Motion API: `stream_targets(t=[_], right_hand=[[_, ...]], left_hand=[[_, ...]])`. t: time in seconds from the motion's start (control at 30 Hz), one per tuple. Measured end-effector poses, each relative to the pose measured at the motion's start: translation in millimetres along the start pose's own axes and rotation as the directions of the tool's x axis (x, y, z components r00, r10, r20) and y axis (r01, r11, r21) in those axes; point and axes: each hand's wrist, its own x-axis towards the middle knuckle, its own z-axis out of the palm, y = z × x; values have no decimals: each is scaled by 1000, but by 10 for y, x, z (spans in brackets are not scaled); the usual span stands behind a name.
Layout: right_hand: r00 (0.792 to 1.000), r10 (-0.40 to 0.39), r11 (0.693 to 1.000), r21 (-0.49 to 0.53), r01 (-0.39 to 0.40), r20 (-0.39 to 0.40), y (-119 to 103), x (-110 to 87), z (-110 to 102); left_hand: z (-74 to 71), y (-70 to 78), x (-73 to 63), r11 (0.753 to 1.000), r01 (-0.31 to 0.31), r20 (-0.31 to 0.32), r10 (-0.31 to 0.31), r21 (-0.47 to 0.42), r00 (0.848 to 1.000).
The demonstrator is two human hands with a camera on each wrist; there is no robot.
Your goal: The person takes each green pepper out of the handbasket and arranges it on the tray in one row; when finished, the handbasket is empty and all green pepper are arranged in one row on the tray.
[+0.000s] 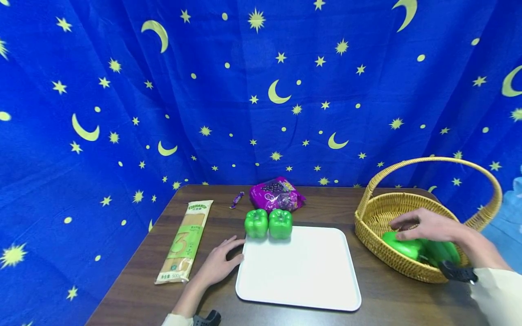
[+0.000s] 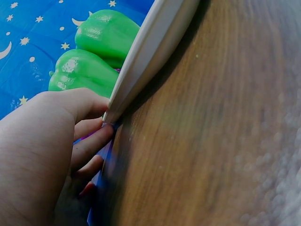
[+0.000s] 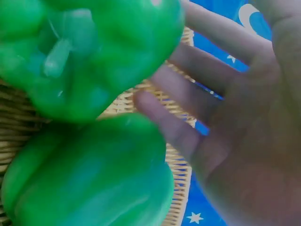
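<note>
Beside the left edge of a white tray [image 1: 306, 271], my left hand [image 1: 220, 265] lies low with fingers extended; in the left wrist view its thumb and fingertips touch the tray rim [image 2: 148, 56]. Two green bell peppers [image 1: 256, 224] [image 1: 280, 224] stand side by side at the tray's far left corner. At the right, my right hand [image 1: 434, 225] reaches into a wicker basket [image 1: 367, 231], over a green bell pepper [image 1: 401, 246]. The right wrist view shows its fingers spread and nearly straight beside that pepper [image 3: 136, 37]. Another bell pepper [image 3: 99, 179] lies next to it.
A long packet of pasta [image 1: 185, 244] lies left of my left hand. Behind the peppers are a purple candy bag [image 1: 277, 194] and one small wrapped candy [image 1: 237, 200]. The basket's tall handle [image 1: 432, 159] arches above my right hand. A blue star-patterned curtain [image 1: 244, 113] hangs behind the table.
</note>
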Motion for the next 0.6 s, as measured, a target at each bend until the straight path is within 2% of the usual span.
stream_targets(t=[0.13,0.3,0.4,0.6], right_hand=[[998,-16,1000,14,15,68,-10,18,19],[997,-6,998,65,0,82,-8,35,44],[999,18,999,32,-19,43,-6,72,38],[994,46,996,-77,-54,-101,9,164,20]], left_hand=[[5,-4,-3,1000,5,1,-5,0,1000],[0,7,-1,1000,20,4,-20,-5,1000],[-7,14,-5,1000,21,7,-21,-10,1000],[4,14,-3,1000,10,6,-10,-7,1000]])
